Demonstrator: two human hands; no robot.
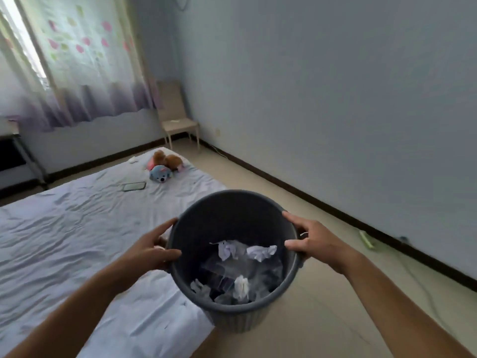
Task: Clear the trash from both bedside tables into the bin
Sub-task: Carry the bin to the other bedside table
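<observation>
While both hands grip its rim, a dark grey round bin (233, 257) hangs tilted toward the viewer, over the floor beside the near right corner of a bed (77, 228). Inside lie crumpled white tissues (261, 251), more paper scraps and some clear plastic. Its outer wall is ribbed. Left hand (152, 250) curls over the left rim, thumb inside; right hand (313, 241) clamps the right rim likewise. Far across the bed sit plush toys (164, 165) and a phone (134, 186).
</observation>
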